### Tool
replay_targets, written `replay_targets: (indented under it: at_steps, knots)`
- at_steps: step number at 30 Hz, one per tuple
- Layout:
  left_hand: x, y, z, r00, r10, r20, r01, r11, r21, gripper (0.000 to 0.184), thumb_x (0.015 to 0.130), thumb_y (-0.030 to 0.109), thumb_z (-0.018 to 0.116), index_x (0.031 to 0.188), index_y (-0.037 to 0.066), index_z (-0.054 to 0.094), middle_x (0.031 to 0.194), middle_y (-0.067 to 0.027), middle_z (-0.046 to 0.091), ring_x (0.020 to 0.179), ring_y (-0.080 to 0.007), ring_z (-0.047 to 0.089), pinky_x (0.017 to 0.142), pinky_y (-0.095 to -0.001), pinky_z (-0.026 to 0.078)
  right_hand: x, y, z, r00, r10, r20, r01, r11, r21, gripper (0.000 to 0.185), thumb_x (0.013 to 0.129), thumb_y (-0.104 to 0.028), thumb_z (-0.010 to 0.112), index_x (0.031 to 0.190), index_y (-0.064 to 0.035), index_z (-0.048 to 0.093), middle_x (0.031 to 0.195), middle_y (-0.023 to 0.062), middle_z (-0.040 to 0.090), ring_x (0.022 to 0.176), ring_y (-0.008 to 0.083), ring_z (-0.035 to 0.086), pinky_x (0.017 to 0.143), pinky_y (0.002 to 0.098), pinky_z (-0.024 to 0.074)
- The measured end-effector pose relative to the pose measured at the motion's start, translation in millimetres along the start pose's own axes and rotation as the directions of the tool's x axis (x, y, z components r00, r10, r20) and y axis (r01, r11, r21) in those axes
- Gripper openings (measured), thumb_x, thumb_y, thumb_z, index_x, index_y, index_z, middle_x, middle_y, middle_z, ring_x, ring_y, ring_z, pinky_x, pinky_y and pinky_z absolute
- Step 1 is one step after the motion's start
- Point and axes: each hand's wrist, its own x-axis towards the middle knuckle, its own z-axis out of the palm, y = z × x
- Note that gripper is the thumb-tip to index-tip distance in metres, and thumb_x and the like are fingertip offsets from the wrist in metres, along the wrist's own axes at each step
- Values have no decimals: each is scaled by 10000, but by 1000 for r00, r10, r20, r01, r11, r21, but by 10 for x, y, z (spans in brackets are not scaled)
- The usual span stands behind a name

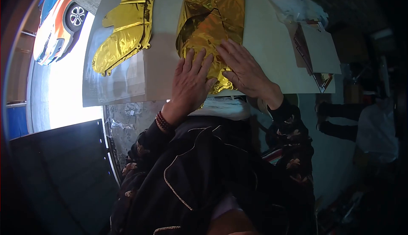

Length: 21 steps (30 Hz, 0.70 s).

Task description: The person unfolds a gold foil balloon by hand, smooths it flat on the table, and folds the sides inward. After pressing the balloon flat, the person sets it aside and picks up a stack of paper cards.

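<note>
A shiny gold foil-covered piece (214,20) lies lengthwise on the table before me, its surface creased and its near end narrow. My left hand (190,77) rests flat on the near left part of the foil, fingers stretched forward. On the near right part lies my right hand (244,67), fingers extended and slanting to the left, palm down. Between the two hands shows a crumpled gold edge with small tabs (223,83). Neither hand grips anything that I can see; the surface under the palms is hidden.
Another gold foil-covered part (127,33) with small tabs lies at the table's left. Clear plastic (293,3) sits at the back right, with cardboard pieces (316,48) nearby. The table's front edge (306,93) runs close to my body. Another person (376,128) is at far right.
</note>
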Motion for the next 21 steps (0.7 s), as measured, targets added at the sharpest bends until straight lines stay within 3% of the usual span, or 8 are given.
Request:
replay_targets:
  at_steps: [5,8,10,11,14,15,21]
  knots:
    - [9,26,-3,999,1,-38,-1,1000,22,664,941,350,679,1507,77,463,1583,-133,424,1487,-385,333,1210,-493,253,19,-65,4,997,-29,71,34,997,-67,697,1010,-416,564,1588,-87,356,1637,179,321,1527,362,276,1250,509,246]
    - [-2,-12,15,999,-4,-34,2,999,-37,632,951,299,664,1500,56,466,1577,-170,424,1482,-401,340,1211,-502,254,27,-69,27,989,-7,149,25,993,-118,713,1005,-444,558,1588,-87,354,1646,168,311,1538,350,257,1262,501,214]
    - [-17,-124,-2,988,-51,-146,25,984,-174,640,962,265,641,1517,29,426,1573,-201,421,1488,-414,332,1213,-511,251,26,-73,29,983,21,181,3,992,-130,722,1001,-459,556,1585,-84,356,1648,162,312,1543,342,245,1268,497,193]
    - [-26,-185,-20,977,-78,-197,29,969,-244,645,967,248,629,1525,16,406,1572,-217,419,1491,-420,328,1214,-515,250,31,-77,29,984,19,179,4,992,-124,724,1000,-458,558,1585,-81,356,1648,162,312,1544,340,245,1269,496,189]
    - [76,-334,-42,887,-368,-280,301,919,-256,687,972,229,616,1548,-17,332,1568,-246,411,1500,-430,315,1216,-525,243,24,-82,25,984,21,177,0,993,-115,730,998,-462,560,1583,-76,356,1649,161,312,1544,334,244,1270,495,181]
    - [102,-393,-63,908,-378,-181,333,913,-238,748,972,250,625,1563,-39,269,1581,-242,395,1511,-433,296,1221,-516,241,22,-77,25,984,21,179,0,993,-117,732,998,-467,559,1583,-76,356,1649,160,312,1544,334,245,1270,495,183]
    - [213,-399,-45,979,-198,-46,199,980,-1,725,948,305,674,1532,-9,380,1581,-207,412,1517,-413,295,1231,-505,236,39,-88,10,981,25,190,-1,992,-124,753,989,-487,569,1587,-85,350,1652,153,310,1544,328,248,1271,495,183]
